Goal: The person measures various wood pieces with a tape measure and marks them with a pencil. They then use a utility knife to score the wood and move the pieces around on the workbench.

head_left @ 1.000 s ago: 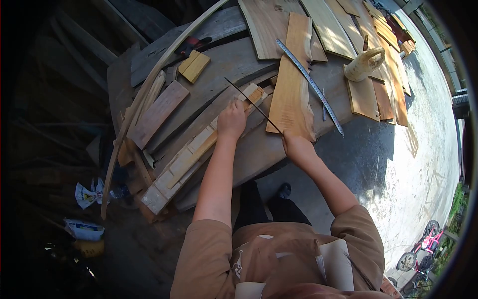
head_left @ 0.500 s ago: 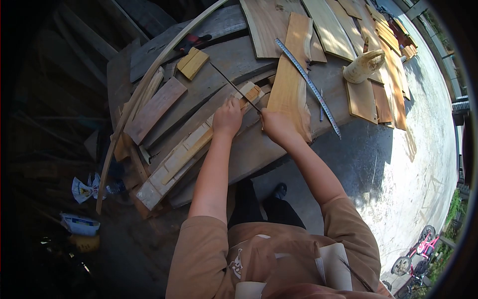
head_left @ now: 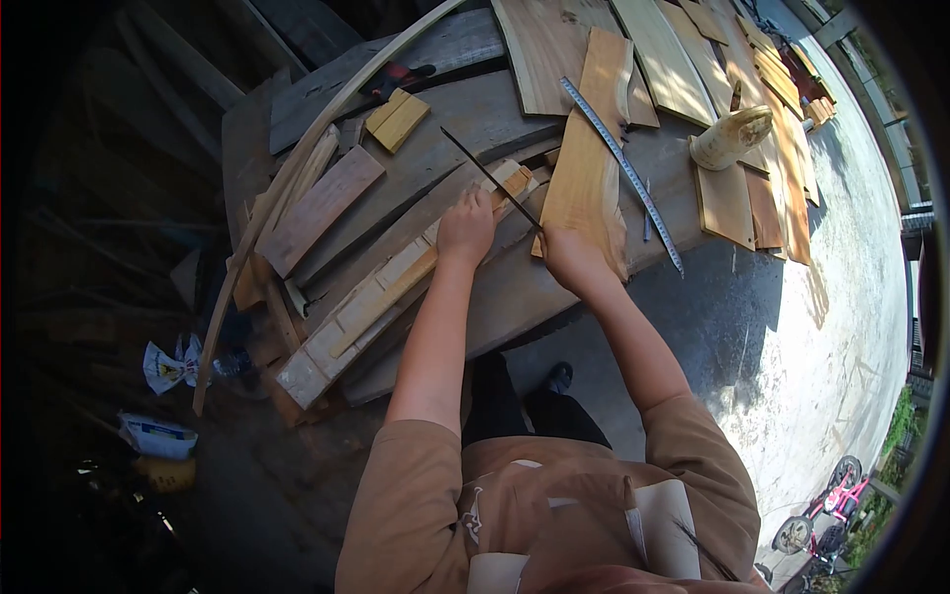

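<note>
My right hand [head_left: 574, 261] is closed around the handle end of a saw, whose thin dark blade [head_left: 473, 158] appears almost edge-on. The blade crosses the far end of a long, pale wooden beam [head_left: 361, 309] with a yellowish wood piece [head_left: 518, 182] at that end. On the beam, just left of the blade, my left hand [head_left: 465, 228] grips the wood with bent fingers. The saw's handle is hidden in my right fist. Beyond that fist lies a light brown board [head_left: 586, 148], with a metal ruler [head_left: 621, 163] resting across it.
A small yellow wood block [head_left: 398, 120] and a reddish plank [head_left: 324, 210] lie on the workbench [head_left: 465, 117]. A cut bottle-like container [head_left: 729, 139] stands at the right among several boards. A long curved strip [head_left: 287, 188] runs along the left side.
My right hand has drawn the saw slightly back, right and toward my body. My left hand stays on the beam. The whole view has shifted a little.
</note>
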`<state>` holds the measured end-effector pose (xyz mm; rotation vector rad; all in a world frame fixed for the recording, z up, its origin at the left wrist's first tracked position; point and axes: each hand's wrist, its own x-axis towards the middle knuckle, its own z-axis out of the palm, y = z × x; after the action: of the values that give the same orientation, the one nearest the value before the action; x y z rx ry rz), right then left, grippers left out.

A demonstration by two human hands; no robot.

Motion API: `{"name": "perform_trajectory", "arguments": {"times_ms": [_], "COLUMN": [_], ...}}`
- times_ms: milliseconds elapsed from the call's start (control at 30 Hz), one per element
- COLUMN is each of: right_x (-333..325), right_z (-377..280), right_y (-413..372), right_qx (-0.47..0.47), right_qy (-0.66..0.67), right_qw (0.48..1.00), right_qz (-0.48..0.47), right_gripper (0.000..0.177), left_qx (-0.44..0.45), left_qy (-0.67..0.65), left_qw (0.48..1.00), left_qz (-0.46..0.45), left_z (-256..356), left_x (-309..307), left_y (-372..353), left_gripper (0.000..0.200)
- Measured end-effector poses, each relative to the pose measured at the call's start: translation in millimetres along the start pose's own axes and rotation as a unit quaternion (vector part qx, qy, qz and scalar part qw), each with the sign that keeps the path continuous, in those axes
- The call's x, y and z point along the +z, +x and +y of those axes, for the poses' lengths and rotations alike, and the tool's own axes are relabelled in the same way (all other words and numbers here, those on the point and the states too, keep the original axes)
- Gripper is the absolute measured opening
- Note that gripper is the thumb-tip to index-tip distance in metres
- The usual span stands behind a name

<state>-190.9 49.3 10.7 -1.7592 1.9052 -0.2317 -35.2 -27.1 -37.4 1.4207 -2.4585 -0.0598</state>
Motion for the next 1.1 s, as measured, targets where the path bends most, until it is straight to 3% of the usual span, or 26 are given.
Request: {"name": "perform_trajectory", "arguments": {"times_ms": [133, 200, 333, 433, 500, 600, 700, 833, 900, 1100], "right_x": [11, 6, -23, -42, -38, -24, -16, -7, -14, -31], "right_z": [-13, -1, 17, 6, 5, 0, -8, 3, 16, 6], "right_y": [26, -1, -84, -92, -66, -7, 16, -25, -61, -91], "right_qx": [-0.017, -0.018, 0.075, 0.095, 0.068, 0.010, -0.008, 0.008, 0.067, 0.060], "right_qy": [-0.004, -0.012, -0.039, -0.060, -0.052, -0.013, -0.008, 0.008, -0.019, -0.049], "right_qw": [1.000, 1.000, 0.995, 0.990, 0.993, 0.998, 0.999, 1.000, 0.997, 0.994], "right_qz": [0.022, 0.015, -0.055, -0.090, -0.080, -0.066, -0.036, -0.009, -0.037, -0.080], "right_gripper": [0.022, 0.022, 0.022, 0.023, 0.024, 0.024, 0.022, 0.022, 0.022, 0.023], "left_qx": [0.009, -0.002, -0.004, 0.005, -0.013, 0.013, 0.015, 0.008, -0.016, -0.006], "left_qy": [0.004, 0.002, 0.010, 0.017, 0.005, 0.010, 0.010, -0.004, -0.009, 0.001], "left_qw": [1.000, 1.000, 1.000, 1.000, 1.000, 0.999, 0.999, 0.999, 1.000, 1.000], "left_qz": [0.029, 0.024, 0.011, 0.026, -0.014, 0.046, 0.050, 0.040, -0.015, 0.019], "left_z": [-2, 0, -1, -2, 1, -2, -3, -1, 1, 0], "left_x": [3, 2, 7, 7, 1, 7, 7, 1, -2, -2], "left_y": [-2, -1, -1, -3, 0, -1, -1, 2, 1, 1], "left_gripper": [0.036, 0.035, 0.036, 0.034, 0.032, 0.031, 0.030, 0.030, 0.030, 0.030]}}
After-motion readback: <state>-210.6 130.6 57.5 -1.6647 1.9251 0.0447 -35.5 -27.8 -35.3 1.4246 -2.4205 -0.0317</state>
